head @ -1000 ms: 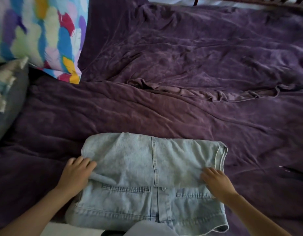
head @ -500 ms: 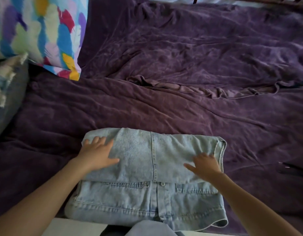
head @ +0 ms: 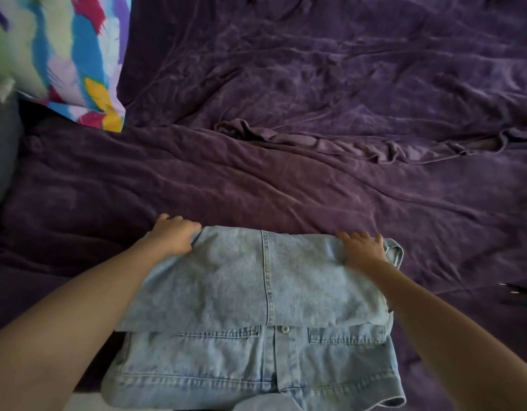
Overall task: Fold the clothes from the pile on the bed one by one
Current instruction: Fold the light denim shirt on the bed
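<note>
Light-blue denim jeans [head: 265, 286] lie folded on the purple bedspread [head: 286, 188] just in front of me, waistband and button nearest, legs doubled back over the seat. My left hand [head: 173, 235] grips the far left corner of the top layer, fingers curled round the edge. At the far right corner, my right hand [head: 363, 247] has its fingers spread over the far edge, and the cloth bunches by the thumb. Both forearms reach in from the bottom corners.
A bright feather-print pillow [head: 63, 54] stands at the far left, with a grey cushion [head: 1, 149] below it. A crumpled purple cloth [head: 330, 143] lies across the middle of the bed. A dark thin object [head: 517, 298] sits at the right edge.
Both hands slid from the near part of the top layer, over its middle, out to its far corners. The camera has moved closer to the jeans.
</note>
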`<state>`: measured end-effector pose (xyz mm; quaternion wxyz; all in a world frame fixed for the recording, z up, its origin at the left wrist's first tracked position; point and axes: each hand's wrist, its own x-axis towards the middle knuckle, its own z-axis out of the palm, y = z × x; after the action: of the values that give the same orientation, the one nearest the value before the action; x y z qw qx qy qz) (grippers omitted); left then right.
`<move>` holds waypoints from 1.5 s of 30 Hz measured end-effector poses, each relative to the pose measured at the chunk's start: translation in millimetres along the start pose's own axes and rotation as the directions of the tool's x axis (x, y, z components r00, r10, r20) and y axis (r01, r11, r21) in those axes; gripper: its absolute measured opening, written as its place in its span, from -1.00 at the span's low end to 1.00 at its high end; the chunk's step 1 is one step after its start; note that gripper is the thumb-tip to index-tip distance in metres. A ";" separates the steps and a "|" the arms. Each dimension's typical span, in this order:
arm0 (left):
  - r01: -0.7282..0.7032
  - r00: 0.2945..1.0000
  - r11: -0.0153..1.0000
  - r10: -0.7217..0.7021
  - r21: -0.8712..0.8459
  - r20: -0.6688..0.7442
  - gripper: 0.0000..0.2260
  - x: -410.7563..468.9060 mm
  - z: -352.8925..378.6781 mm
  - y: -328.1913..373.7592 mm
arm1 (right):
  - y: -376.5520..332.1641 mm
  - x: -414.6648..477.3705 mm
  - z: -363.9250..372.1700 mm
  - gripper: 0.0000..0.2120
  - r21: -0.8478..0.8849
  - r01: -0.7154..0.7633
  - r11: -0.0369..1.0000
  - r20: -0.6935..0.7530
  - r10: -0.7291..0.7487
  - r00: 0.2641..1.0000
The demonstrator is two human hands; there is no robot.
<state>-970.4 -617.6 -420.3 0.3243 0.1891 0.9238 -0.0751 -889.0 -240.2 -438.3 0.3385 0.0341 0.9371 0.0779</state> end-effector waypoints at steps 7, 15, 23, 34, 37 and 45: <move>-0.073 0.980 0.980 0.036 -0.183 -0.198 -0.92 -10.9 -53.9 -21.3 | 33.9 -7.3 -43.0 -0.60 0.015 0.087 0.996 -0.137 -0.084 0.987; -0.115 0.752 0.982 0.186 0.151 -0.633 -0.80 -78.9 -59.5 -3.4 | 36.8 -74.8 -55.8 -0.70 0.044 0.106 0.993 -0.379 -0.082 0.922; -0.049 0.898 0.996 0.078 0.077 -0.433 -0.83 -186.3 87.9 11.5 | -4.4 -203.2 89.5 -0.66 0.115 0.376 0.919 -0.455 -0.288 0.843; -0.013 0.915 0.999 -0.002 -0.035 -0.403 -0.44 -168.5 38.8 82.8 | -4.1 -163.4 89.7 -0.50 0.739 -0.409 0.535 0.049 0.563 0.825; 0.077 0.969 0.995 -0.090 -0.066 -0.231 -0.22 -144.8 50.2 86.2 | 14.1 -149.8 98.0 -0.21 0.832 -0.483 0.272 0.288 0.533 0.796; 0.357 0.934 0.901 -0.349 -0.248 0.074 -0.33 -118.6 82.3 49.7 | 27.3 -141.0 116.1 -0.63 0.891 -0.369 -0.264 0.446 0.357 0.821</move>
<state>-818.5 -629.2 -410.7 0.3398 -0.0261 0.9400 -0.0145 -706.0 -215.4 -433.0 0.1607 0.5509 0.6143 -0.5416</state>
